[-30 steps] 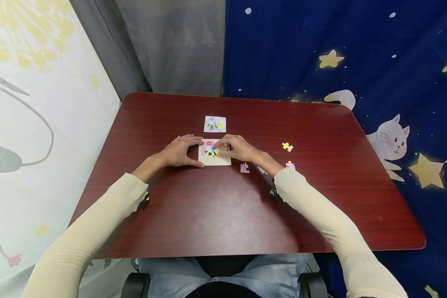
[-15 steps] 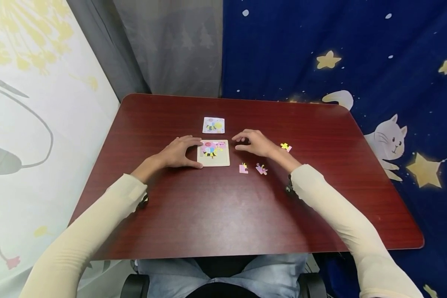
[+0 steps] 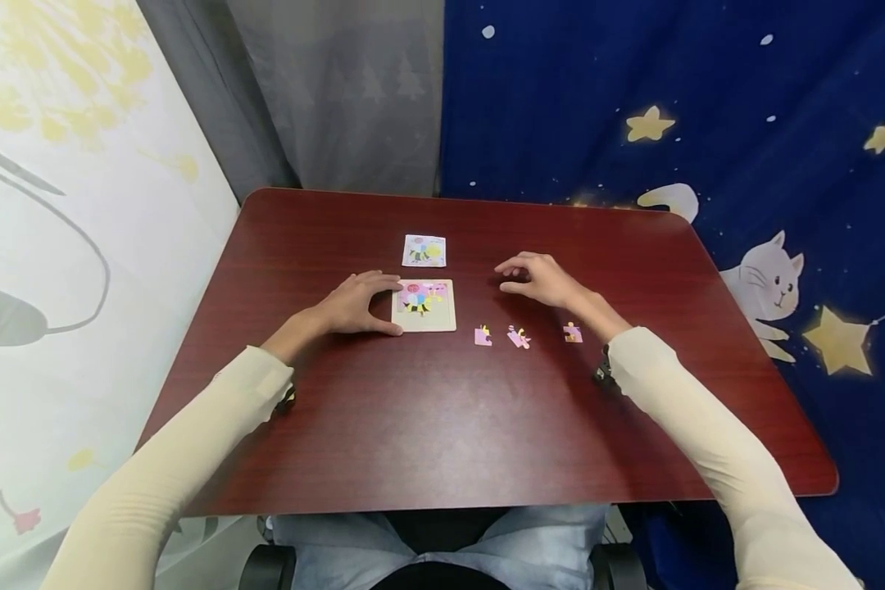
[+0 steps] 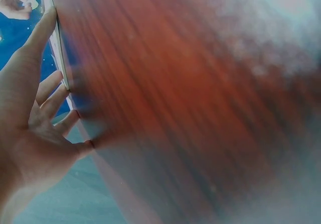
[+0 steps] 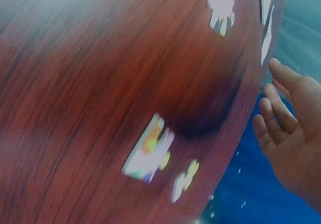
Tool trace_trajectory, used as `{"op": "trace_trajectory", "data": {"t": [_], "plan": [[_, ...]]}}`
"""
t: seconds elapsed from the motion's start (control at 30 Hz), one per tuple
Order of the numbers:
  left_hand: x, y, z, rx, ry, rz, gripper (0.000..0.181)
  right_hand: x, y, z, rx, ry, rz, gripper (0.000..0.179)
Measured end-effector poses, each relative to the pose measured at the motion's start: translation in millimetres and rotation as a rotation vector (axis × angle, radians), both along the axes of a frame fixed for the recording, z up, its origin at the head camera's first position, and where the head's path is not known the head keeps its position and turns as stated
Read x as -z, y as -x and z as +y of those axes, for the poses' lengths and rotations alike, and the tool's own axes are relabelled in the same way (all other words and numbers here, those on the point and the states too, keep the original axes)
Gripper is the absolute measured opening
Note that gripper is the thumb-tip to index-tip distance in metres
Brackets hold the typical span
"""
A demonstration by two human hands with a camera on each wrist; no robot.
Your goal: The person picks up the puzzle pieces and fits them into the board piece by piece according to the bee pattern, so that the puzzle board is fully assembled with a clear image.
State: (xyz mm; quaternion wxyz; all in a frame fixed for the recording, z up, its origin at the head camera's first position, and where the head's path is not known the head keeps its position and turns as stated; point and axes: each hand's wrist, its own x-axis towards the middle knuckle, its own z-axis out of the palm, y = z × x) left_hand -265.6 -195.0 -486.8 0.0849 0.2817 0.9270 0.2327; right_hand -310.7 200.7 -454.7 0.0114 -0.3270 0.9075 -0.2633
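A square puzzle board [image 3: 424,322] with a pale frame lies on the table, its upper part filled with colourful pieces. My left hand [image 3: 357,303] holds the board's left side, its thumb at the near corner and a forefinger at the far one. In the left wrist view, the left hand [image 4: 35,113] has its fingers spread along the board's edge. Right of the board, my right hand [image 3: 546,280] hovers with loosely bent fingers and nothing in them. Loose jigsaw pieces lie nearby: one pink and yellow [image 3: 483,336], another [image 3: 519,337], and a third [image 3: 572,333] below the right hand.
A picture card [image 3: 424,251] of a bee lies beyond the board. The right wrist view shows a small yellow-tipped piece [image 5: 184,180] beside a larger piece [image 5: 149,151]. The brown table [image 3: 324,442] backs onto grey and blue curtains [image 3: 560,98].
My right hand has lifted off the board and moved right, over the loose pieces. Pink and yellow pieces it covered on the board now show. The left hand stays on the board.
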Motion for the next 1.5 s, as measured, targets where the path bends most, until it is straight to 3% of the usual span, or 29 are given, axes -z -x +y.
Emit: {"op": "trace_trajectory", "data": {"t": [0.37,0.93,1.2,1.5], "plan": [[1.8,0.9,1.1,-0.003,0.0,0.01,0.09,2.0,-0.7,49.1,0.108,-0.018,-0.008,0.034],[1.7,-0.6,-2.3,-0.006,0.006,-0.003,0.091,6.7,-7.3,105.9,0.192,-0.113,-0.007,0.041],[-0.3,0.5,-0.3,-0.005,0.003,0.005,0.09,11.1,-12.0,118.9,0.213,-0.147,-0.041,0.04],[0.4,0.8,2.0,-0.006,0.005,0.001,0.09,18.0,-14.0,119.7,0.194,-0.133,-0.015,0.031]]}}
